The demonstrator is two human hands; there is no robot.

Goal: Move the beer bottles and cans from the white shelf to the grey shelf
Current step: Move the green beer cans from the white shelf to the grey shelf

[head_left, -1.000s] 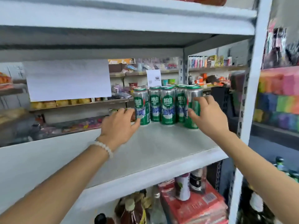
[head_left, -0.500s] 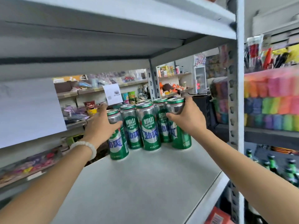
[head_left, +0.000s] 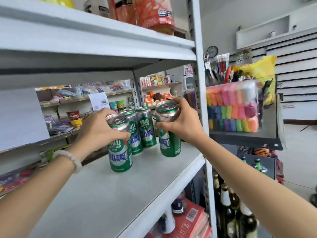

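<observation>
Both hands on green beer cans, white shelf.

Left hand, beaded bracelet at wrist, fingers closed round the upper part of the front can, which stands on the shelf board left of the steel upright. Two more cans stand just behind. Right hand wraps the top of a tilted can nearest the upright. Right of the upright: grey shelf with coloured packs; bottles below. Both forearms reach forward, extended.
</observation>
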